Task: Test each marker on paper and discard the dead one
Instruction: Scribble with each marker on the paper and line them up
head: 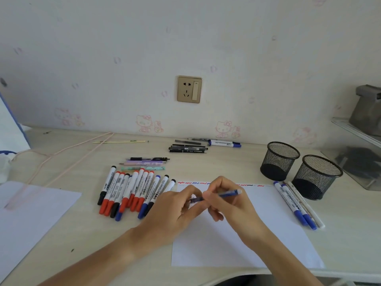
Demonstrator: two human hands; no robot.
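Two hands meeting over the white paper [237, 234], which sits near the counter's [82, 234] front edge, bottom corner almost at the rounded lip. Plenty of bare sheet below and right of the hands; squiggly red and blue test marks only along the top edge. Crowded on the left though: a fanned row of red, blue and black markers [132, 193] lying just beside the sheet, a couple of caps touching or overlapping its corner. On the right edge, a few more blue markers and a white pen [296, 205] lined up, right next to two black mesh cups [299, 168]. Second sheet [31, 213] off at the far left, well apart.

Right hand [228, 205], grip closed around a blue pen [228, 193], fingers curled on the barrel, pale end poking up and right. Left hand [177, 205], grip closed too, fingertips pinching the other end of that same pen, dark blurry bit between the two hands. Can't tell if that part is a cap or the tip.

Pen held above the paper, tilted, roughly upper middle of the sheet. Blue body, whitish end, too blurred for a label.
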